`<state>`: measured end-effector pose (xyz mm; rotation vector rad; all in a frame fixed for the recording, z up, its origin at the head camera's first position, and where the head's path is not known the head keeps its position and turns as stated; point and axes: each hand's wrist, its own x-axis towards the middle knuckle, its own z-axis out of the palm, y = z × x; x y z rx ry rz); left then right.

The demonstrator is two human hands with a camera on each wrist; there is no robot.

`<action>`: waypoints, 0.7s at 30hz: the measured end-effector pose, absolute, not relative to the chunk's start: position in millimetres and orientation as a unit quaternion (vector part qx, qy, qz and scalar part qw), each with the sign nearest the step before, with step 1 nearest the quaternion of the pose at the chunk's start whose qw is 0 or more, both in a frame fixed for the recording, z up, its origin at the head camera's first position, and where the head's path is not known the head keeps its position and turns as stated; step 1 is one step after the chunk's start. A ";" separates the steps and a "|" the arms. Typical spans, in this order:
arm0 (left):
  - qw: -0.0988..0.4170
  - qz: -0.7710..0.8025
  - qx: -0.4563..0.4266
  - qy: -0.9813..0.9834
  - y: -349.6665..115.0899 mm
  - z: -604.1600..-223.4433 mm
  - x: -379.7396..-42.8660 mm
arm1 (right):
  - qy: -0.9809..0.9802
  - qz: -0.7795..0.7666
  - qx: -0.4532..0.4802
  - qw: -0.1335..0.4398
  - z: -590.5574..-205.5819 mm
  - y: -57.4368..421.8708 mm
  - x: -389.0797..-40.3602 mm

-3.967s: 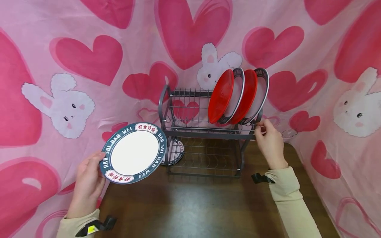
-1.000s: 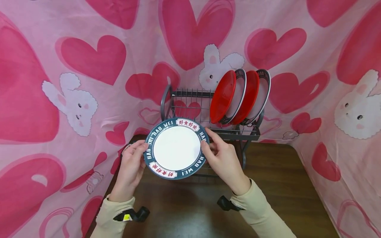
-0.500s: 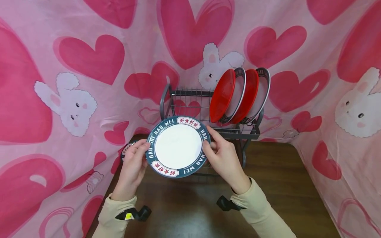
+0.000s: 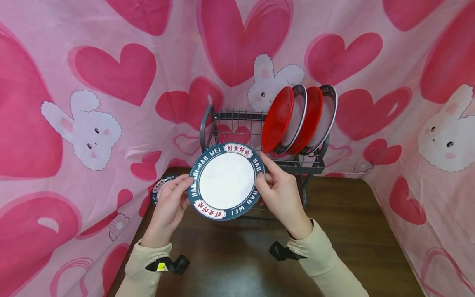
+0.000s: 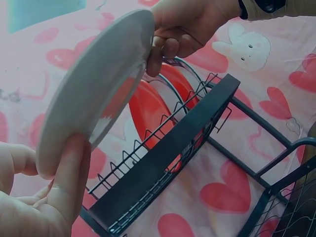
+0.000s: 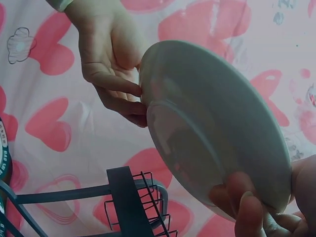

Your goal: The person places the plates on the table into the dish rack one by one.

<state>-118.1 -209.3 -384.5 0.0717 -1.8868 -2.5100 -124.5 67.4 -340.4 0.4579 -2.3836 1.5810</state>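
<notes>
A round white plate [image 4: 227, 181] with a dark teal lettered rim is held up in front of the dish rack [image 4: 237, 123], its face tilted toward the head camera. My left hand [image 4: 168, 208] pinches its left rim, thumb on top and fingers beneath. On the opposite rim my right hand [image 4: 282, 194] grips with the thumb on the face. Both wrist views show the plate's plain pale underside [image 6: 212, 118] and fingers bent against it. On the rack's upper tier, at the right, stand two red plates [image 4: 277, 119] alternating with two dark-rimmed white plates [image 4: 326, 115].
Another dark-rimmed plate [image 4: 159, 187] lies at the left behind my left hand. The rack's upper left slots are bare wire. The held plate hides much of its lower tier. Brown wooden table [image 4: 345, 231] spreads in front, with pink heart-print cloth [image 4: 122, 123] around.
Four seconds ago only my left hand held the plate, at the left, while my right touched the rack. Now both hold it at the center. Lately it has shifted slightly right and up.
</notes>
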 end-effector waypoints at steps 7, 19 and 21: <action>-0.025 -0.796 0.000 -0.605 -210.5 -385.6 -121.7 | -0.818 0.530 0.154 0.158 -339.0 67.4 -123.9; 0.002 -0.775 0.027 -0.632 -214.3 -393.4 -144.0 | -0.826 0.511 0.145 0.189 -335.8 74.3 -124.7; 0.026 -0.762 0.027 -0.647 -215.3 -397.0 -148.8 | -0.826 0.511 0.144 0.190 -335.7 75.0 -124.8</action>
